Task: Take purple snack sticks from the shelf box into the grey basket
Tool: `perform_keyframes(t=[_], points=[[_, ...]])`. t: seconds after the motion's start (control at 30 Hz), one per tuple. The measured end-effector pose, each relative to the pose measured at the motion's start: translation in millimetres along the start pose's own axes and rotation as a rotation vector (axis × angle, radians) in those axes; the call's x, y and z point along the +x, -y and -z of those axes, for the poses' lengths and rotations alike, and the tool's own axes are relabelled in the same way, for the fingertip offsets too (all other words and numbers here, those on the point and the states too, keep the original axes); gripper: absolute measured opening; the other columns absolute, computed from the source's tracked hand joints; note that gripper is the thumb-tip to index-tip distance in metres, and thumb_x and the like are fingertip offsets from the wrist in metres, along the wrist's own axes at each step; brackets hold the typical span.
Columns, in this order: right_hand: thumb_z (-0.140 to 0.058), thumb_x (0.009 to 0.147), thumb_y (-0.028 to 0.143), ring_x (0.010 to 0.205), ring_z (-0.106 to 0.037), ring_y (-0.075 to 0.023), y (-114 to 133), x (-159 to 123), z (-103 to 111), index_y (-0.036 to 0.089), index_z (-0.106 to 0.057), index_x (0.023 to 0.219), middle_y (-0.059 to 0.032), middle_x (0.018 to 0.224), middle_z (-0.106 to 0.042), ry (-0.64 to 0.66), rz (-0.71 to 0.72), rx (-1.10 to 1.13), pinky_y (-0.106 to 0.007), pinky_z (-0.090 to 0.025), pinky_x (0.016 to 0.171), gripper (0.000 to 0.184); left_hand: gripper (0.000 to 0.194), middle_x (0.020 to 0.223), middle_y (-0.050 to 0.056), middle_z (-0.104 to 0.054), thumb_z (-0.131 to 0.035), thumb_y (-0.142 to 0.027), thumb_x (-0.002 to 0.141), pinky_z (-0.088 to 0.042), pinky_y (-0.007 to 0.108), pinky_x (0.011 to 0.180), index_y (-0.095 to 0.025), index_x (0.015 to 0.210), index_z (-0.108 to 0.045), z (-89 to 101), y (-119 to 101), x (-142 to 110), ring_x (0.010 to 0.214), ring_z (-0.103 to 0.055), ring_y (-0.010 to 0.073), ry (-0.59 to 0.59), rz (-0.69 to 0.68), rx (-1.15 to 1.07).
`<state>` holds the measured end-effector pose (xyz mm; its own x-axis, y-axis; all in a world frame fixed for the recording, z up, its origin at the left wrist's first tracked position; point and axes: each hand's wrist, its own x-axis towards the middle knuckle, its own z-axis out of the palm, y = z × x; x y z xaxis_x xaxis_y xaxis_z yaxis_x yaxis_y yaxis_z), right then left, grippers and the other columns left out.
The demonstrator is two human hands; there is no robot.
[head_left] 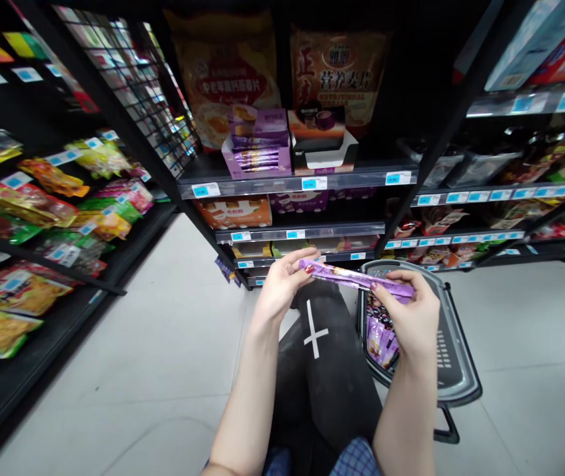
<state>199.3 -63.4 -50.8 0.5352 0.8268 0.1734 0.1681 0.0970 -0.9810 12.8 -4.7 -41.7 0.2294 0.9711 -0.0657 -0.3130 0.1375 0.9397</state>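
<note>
A slim purple stick packet is stretched level between my two hands, above my knees. My left hand pinches its left end between thumb and fingers. At the other end, my right hand grips the packet with the thumb in front. Below and behind my right hand, a dark shopping basket sits on the floor with several purple packets and dark-wrapped items inside. On the shelf ahead, an opened purple display box holds more of these sticks.
Beside the purple box stands an orange-and-black display box. Large cereal bags lean behind them. Price-tagged shelves rise close in front. Snack racks line the left, and more shelves run along the right.
</note>
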Motion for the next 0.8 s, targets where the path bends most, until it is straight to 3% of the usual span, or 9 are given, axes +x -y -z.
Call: perform_keyframes(t=[0.27,0.53,0.67,0.8], points=[[-0.081,0.055,0.024,0.049,-0.055,-0.0080,-7,4,14,0.019,-0.061,0.084,0.0016,0.073,-0.063,0.148,-0.206,0.228,-0.023,-0.047,0.051,0.036,0.051,0.121,0.015,-0.062,-0.066,-0.010,0.069,-0.056,0.029,0.080,-0.010,0.119,-0.058,14.7,-10,-5,0.110,-0.059,0.0262,0.236,0.087,0.122],[-0.082,0.054,0.023,0.049,-0.052,-0.0065,-7,4,16,0.019,-0.061,0.080,0.0029,0.070,-0.060,0.160,-0.213,0.342,-0.021,-0.044,0.050,0.033,0.056,0.118,0.016,-0.064,-0.076,-0.016,0.063,-0.055,0.032,0.085,-0.011,0.117,-0.060,14.3,-12,-8,0.108,-0.061,0.0280,0.257,-0.004,0.128],[-0.081,0.055,0.022,0.055,-0.054,-0.0083,-6,3,20,0.019,-0.062,0.078,0.0019,0.073,-0.059,0.129,-0.148,0.321,-0.021,-0.045,0.052,0.031,0.046,0.105,0.019,-0.069,-0.068,-0.035,0.075,-0.058,0.036,0.076,-0.007,0.112,-0.063,16.5,-11,-9,0.095,-0.067,0.0299,0.372,0.154,0.072],[-0.082,0.055,0.022,0.055,-0.053,-0.0079,-9,5,24,0.020,-0.061,0.081,0.0016,0.075,-0.060,0.127,-0.163,0.334,-0.021,-0.045,0.052,0.033,0.043,0.078,0.018,-0.073,-0.072,-0.031,0.072,-0.058,0.032,0.069,-0.003,0.105,-0.065,19.6,-7,-8,0.079,-0.071,0.0276,0.419,0.346,0.091]])
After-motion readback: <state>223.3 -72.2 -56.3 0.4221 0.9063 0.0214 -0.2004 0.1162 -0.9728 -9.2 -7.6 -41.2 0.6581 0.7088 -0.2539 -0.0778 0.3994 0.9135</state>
